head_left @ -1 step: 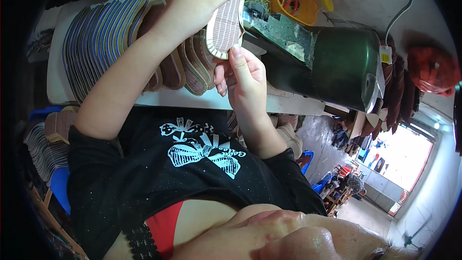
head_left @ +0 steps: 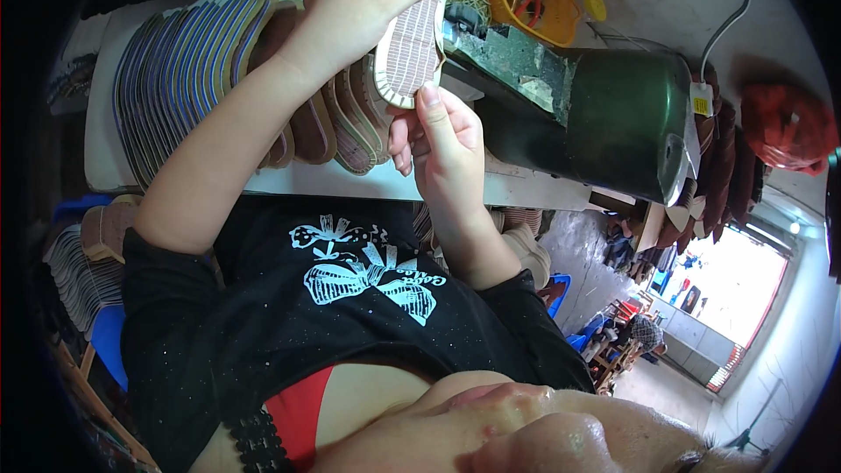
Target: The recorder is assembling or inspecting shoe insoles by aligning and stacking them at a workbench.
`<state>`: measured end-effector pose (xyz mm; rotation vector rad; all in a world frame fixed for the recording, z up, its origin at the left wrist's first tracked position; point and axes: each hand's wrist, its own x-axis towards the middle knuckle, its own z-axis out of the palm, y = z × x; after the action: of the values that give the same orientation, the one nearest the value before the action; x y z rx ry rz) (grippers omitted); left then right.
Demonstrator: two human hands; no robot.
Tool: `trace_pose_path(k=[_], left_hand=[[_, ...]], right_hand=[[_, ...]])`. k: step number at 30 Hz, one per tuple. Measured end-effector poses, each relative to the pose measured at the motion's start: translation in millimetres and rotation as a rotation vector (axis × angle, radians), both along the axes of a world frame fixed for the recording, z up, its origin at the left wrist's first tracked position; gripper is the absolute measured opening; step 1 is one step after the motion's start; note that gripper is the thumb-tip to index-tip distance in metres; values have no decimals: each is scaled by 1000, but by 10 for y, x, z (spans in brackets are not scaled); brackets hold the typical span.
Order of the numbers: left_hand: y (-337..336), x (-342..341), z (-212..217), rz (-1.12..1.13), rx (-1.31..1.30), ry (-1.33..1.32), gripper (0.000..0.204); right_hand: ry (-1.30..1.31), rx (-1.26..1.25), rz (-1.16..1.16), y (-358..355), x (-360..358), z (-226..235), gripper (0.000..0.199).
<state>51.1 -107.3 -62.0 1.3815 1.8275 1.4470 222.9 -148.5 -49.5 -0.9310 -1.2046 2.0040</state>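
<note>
1. Brown woven sole (head_left: 410, 39), long, flat and round-ended with a pale, notched rim, is up in both your hands, above the white tabletop (head_left: 311, 180); its far end runs toward the top edge of the view.
2. Your left hand (head_left: 350, 0) grips it high on its left side, thumb pressed across the woven face. Most of the fingers' contact behind it is hidden. That grip probably carries the weight and keeps the face turned up to you.
3. Your right hand (head_left: 451, 127) pinches the lower rounded end at the rim with the thumb on top; which finger backs it, you cannot tell from here. Holding only the edge likely steadies that end without covering the weave.
4. Beside your left forearm, thin soles with blue-lined edges (head_left: 180, 79) stand overlapped in a row, and brown sole pieces (head_left: 355, 140) lie partly behind your hands. The overlap seems meant to save room and make each edge easy to lift.
5. On your right sits the green rounded metal machine (head_left: 626, 123), with the yellow plastic basket (head_left: 562, 28) beyond it.
6. Against the earlier frame, almost nothing differs: both grips and the sole match, and only your black printed shirt (head_left: 350, 333) shows a very slight shift.
</note>
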Motion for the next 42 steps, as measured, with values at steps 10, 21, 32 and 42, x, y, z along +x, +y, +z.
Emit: trace_pose_path(k=[10,21,32,42], left_hand=[[251,78,64,57,-31,20,33],[17,-448,359,-228,-56,-403,25],[-1291,-552,-394,215,-64,629,20],[-1011,-165,-792,151,-193,699,32]], right_hand=[[-11,68,-74,262,30,7,39],[27,69,8,116,-440,81,36],[-543,758,494,-415,384,-398,21],[-527,343,347,-584,812,-643,30]])
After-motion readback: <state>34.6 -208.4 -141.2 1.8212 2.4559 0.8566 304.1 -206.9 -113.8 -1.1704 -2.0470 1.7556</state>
